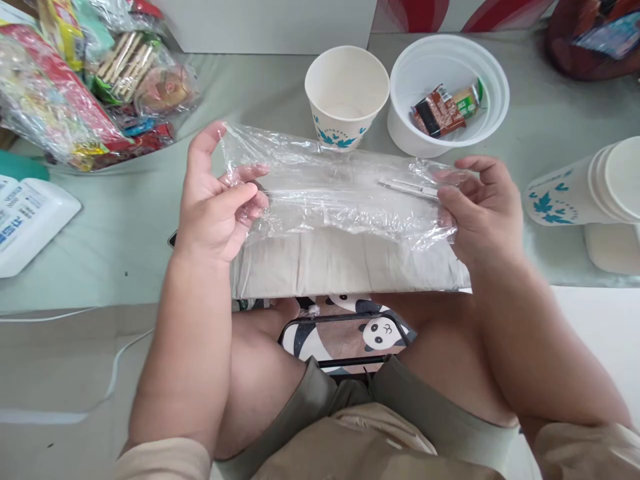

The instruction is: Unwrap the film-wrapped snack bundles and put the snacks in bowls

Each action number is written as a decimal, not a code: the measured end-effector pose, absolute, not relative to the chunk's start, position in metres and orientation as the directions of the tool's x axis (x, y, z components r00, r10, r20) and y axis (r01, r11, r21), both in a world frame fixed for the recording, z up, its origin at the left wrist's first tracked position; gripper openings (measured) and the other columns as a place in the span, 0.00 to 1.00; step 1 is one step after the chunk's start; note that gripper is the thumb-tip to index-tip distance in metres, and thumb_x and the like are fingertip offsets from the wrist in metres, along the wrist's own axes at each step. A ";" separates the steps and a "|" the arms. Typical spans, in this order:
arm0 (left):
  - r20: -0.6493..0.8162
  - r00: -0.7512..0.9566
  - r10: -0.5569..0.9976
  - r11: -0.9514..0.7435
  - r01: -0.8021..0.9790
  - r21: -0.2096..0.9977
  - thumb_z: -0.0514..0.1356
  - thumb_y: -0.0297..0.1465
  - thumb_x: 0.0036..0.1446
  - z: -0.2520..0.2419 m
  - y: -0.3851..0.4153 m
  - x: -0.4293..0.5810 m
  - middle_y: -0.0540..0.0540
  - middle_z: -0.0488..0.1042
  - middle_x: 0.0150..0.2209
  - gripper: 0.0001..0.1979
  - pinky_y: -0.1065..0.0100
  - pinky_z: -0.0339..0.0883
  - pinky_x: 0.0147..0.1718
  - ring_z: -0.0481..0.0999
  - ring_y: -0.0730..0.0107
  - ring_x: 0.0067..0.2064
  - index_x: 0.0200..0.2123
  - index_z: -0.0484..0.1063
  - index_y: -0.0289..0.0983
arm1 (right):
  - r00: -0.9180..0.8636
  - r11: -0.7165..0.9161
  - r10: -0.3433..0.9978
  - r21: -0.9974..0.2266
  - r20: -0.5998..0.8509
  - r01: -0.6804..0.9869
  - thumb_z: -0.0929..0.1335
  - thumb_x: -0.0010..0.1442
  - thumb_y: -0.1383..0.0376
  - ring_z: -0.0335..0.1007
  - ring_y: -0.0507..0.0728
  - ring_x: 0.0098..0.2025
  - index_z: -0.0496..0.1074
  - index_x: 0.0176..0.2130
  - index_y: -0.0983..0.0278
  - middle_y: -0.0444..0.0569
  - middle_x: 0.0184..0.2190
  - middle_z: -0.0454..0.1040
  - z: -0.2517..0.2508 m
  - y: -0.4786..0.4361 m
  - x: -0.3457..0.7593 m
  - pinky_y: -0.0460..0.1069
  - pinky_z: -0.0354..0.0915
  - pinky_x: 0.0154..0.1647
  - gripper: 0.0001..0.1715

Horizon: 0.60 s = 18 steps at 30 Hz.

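Observation:
A clear plastic bag (320, 190) is stretched between my two hands above the table's front edge. My left hand (217, 200) pinches its left end between thumb and fingers. At the other end, my right hand (480, 207) grips the bag with the thumb on top. A slim silvery tool, perhaps tweezers (407, 189), points left from under my right thumb; whether it lies inside the bag or over it, I cannot tell. Just behind the bag stands a paper cup (347, 90) with blue leaf prints, its top open and its lower part near the film.
Right of the cup, a white plastic tub (400, 127) holds small wrapped snacks (440, 110). Stacked paper cups (575, 190) lie at the right. Packaged sweets (100, 87) fill the back left, above a white bottle (37, 220). A panda-print stool (345, 333) is below the table.

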<state>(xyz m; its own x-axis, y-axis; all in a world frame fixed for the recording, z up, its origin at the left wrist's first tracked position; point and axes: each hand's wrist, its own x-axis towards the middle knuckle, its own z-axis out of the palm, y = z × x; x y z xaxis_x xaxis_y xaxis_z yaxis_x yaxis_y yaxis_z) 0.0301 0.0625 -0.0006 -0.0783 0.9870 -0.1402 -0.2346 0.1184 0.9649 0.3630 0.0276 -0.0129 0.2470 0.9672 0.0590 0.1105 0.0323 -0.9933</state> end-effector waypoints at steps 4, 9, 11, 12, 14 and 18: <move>-0.263 -0.006 0.965 0.253 -0.256 0.933 0.69 0.22 0.37 0.001 0.064 0.028 0.56 0.81 0.35 0.38 0.71 0.42 0.17 0.60 0.81 0.20 0.54 0.70 0.54 | 0.333 0.153 0.911 -0.948 0.245 0.279 0.74 0.56 0.68 0.76 0.56 0.42 0.75 0.44 0.55 0.50 0.47 0.76 -0.014 0.033 0.374 0.51 0.71 0.38 0.16; -0.292 0.184 0.939 0.331 -0.238 0.913 0.71 0.25 0.36 0.009 0.055 0.036 0.51 0.82 0.35 0.35 0.72 0.41 0.16 0.54 0.83 0.19 0.52 0.74 0.49 | 0.044 0.211 0.976 -0.974 0.215 0.088 0.76 0.57 0.50 0.77 0.60 0.53 0.74 0.48 0.55 0.51 0.47 0.78 -0.005 0.033 0.351 0.57 0.72 0.58 0.22; -0.309 0.279 0.909 0.372 -0.212 0.904 0.71 0.24 0.37 0.010 0.052 0.039 0.49 0.81 0.35 0.35 0.73 0.43 0.16 0.56 0.83 0.19 0.52 0.75 0.48 | -0.248 0.045 0.968 -0.998 0.035 0.035 0.78 0.53 0.48 0.79 0.59 0.49 0.72 0.52 0.57 0.51 0.48 0.80 -0.001 0.028 0.333 0.56 0.76 0.52 0.32; -0.318 0.322 0.892 0.390 -0.191 0.901 0.71 0.24 0.37 0.010 0.051 0.040 0.49 0.81 0.36 0.35 0.73 0.44 0.15 0.58 0.82 0.19 0.53 0.75 0.49 | -0.386 -0.048 0.920 -0.997 -0.066 0.056 0.79 0.52 0.50 0.80 0.57 0.43 0.72 0.52 0.59 0.51 0.44 0.81 0.000 0.025 0.324 0.53 0.77 0.44 0.33; -0.318 0.366 0.875 0.398 -0.168 0.902 0.72 0.24 0.38 0.009 0.052 0.040 0.48 0.81 0.37 0.37 0.73 0.46 0.16 0.66 0.77 0.22 0.55 0.74 0.49 | -0.580 -0.182 0.779 -0.971 -0.237 0.152 0.80 0.53 0.56 0.75 0.52 0.29 0.74 0.47 0.62 0.46 0.32 0.80 0.001 0.020 0.310 0.47 0.71 0.28 0.26; -0.271 0.166 0.948 0.312 -0.329 0.891 0.73 0.37 0.45 0.002 0.059 0.044 0.47 0.81 0.43 0.32 0.73 0.63 0.22 0.79 0.68 0.36 0.54 0.69 0.48 | -0.546 -0.241 0.798 -0.965 -0.256 0.101 0.76 0.60 0.57 0.65 0.46 0.19 0.72 0.32 0.64 0.40 0.19 0.72 -0.004 0.014 0.296 0.43 0.60 0.19 0.15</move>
